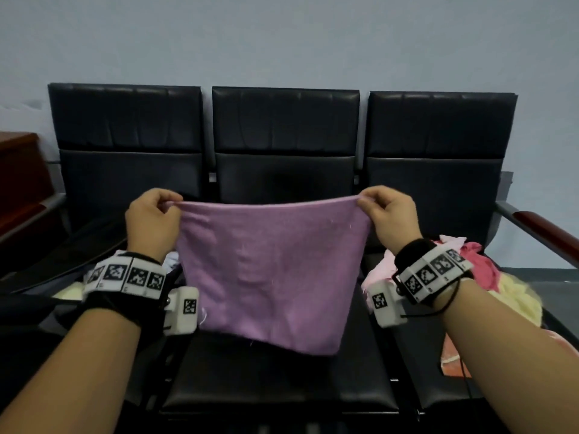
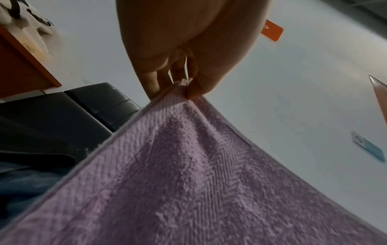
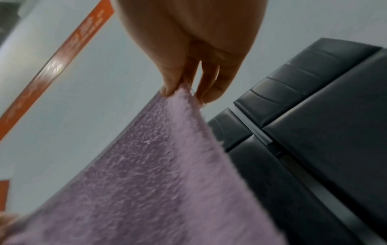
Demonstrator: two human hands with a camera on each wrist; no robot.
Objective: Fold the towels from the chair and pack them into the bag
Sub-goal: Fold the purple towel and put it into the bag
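A purple towel (image 1: 269, 270) hangs stretched out above the middle seat of a black three-seat bench (image 1: 282, 371). My left hand (image 1: 153, 214) pinches its upper left corner, and my right hand (image 1: 388, 211) pinches the upper right corner. The left wrist view shows the left hand (image 2: 184, 89) nipping the towel (image 2: 188, 182) corner between thumb and fingers. In the right wrist view the right hand (image 3: 184, 89) pinches the towel (image 3: 157, 182) corner likewise. A pile of pink, white and yellow towels (image 1: 470, 270) lies on the right seat. A dark bag (image 1: 62, 277) sits open on the left seat with pale cloth inside.
The bench backrests (image 1: 285, 136) stand against a pale wall. A wood-topped armrest (image 1: 542, 227) edges the right side. A brown wooden cabinet (image 1: 18, 173) stands at the far left. An orange cloth (image 1: 451, 361) lies at the right seat's front.
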